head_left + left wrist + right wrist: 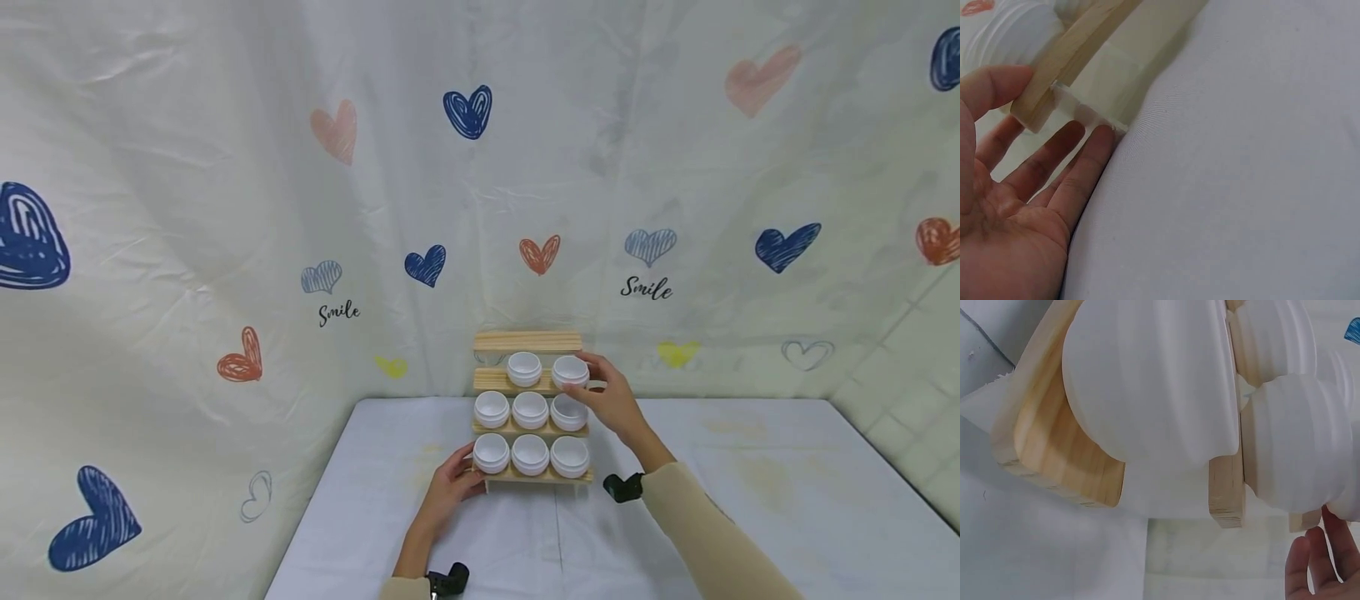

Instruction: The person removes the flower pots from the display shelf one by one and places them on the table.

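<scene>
A tiered wooden stand (527, 342) with clear supports holds several white round cups. My right hand (617, 406) grips the right-hand cup (571, 372) on the upper cup row, its thumb in front and its fingers behind. Another cup (524, 369) sits to the left on that board. Three cups stand on the middle board (511, 428) and three on the lowest. Low on the left side, my left hand (448, 493) holds the stand. In the left wrist view, its thumb touches the end of a wooden board (1054, 78), with fingers by a clear support (1088, 112).
The stand is on a table covered in white cloth (750, 492). Close behind it hangs a pale curtain (570, 167) printed with hearts and the word Smile. The topmost board bears no cup.
</scene>
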### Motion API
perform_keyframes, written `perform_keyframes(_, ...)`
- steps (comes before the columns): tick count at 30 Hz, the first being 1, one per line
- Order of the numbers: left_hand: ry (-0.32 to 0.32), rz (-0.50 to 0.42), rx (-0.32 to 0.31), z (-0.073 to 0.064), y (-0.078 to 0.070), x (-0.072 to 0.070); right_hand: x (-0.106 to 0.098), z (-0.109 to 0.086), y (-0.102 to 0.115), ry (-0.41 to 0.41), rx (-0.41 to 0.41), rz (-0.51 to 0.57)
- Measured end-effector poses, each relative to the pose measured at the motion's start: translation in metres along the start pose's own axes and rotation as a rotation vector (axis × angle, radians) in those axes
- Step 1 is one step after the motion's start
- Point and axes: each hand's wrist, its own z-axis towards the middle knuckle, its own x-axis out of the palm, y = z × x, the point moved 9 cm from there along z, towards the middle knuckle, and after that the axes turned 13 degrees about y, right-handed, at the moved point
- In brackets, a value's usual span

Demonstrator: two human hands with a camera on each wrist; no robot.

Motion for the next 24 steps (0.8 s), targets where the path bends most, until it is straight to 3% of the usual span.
perform_keyframes(14, -0.003, -0.013, 0.007, 0.001, -0.001, 0.002, -0.008, -0.018, 0.012, -0.038, -0.031, 0.052)
perform_keyframes(24, -0.006, -0.004, 0.012, 0.0, 0.002, 0.001, -0.016, -0.029, 0.012, -0.064, -0.034, 0.009)
